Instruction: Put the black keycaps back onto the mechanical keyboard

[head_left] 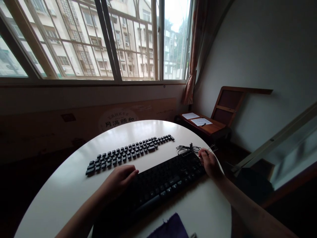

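Note:
A black computer keyboard (pixel 158 185) lies at a slant on the white round table, many of its keycaps off in the upper part. My left hand (pixel 123 177) is closed over its far left edge, holding it. Near the keyboard's right end, my right hand (pixel 209 163) pinches a thin wire keycap puller (pixel 213 148), whose wire loops stick out past the fingers to the right. Loose black keycaps (pixel 128 152) stand in rows behind the keyboard. Its cable (pixel 187 148) lies bundled beside the right hand.
A purple cloth (pixel 170 228) lies at the near edge of the white table (pixel 56 195). Beyond the table, a wooden chair (pixel 218 129) holds paper sheets (pixel 201 121) and a pen (pixel 203 125). A barred window (pixel 133 43) and a curtain (pixel 192 79) are behind.

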A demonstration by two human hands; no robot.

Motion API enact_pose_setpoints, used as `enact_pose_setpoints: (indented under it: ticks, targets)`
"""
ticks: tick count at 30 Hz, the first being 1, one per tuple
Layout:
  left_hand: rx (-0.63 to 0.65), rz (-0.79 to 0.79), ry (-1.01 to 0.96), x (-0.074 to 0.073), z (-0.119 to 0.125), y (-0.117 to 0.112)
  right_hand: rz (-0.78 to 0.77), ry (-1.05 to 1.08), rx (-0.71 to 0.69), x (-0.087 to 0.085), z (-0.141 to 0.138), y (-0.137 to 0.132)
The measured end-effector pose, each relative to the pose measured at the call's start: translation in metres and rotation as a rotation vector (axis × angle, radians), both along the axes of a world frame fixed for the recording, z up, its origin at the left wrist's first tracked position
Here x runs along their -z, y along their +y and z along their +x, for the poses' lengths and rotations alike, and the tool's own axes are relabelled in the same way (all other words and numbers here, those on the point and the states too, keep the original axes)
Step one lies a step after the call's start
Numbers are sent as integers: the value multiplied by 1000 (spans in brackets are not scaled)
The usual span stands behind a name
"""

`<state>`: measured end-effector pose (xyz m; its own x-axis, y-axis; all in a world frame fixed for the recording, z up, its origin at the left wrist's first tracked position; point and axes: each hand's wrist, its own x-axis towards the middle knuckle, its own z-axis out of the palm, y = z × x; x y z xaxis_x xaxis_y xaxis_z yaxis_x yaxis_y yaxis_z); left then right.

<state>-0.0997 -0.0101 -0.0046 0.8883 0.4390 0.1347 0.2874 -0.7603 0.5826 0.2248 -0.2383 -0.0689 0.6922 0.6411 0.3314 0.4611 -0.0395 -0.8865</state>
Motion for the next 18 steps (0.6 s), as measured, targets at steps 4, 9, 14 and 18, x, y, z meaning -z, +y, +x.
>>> enact_pose_setpoints:
  ticks: [4, 9, 14, 18]
  targets:
    - [31, 66, -11, -1, 0, -4, 89, -293, 17, -15, -18, -6]
    - [86, 82, -27, -4, -1, -14, 79, -550, -501, -64, -63, 6]
    - [99, 21, -123, -11, -5, -22, 45, -819, -851, -109, -107, 54]
    - [67, 19, -221, -10, -10, -21, 7, -985, -971, -136, -134, 88]
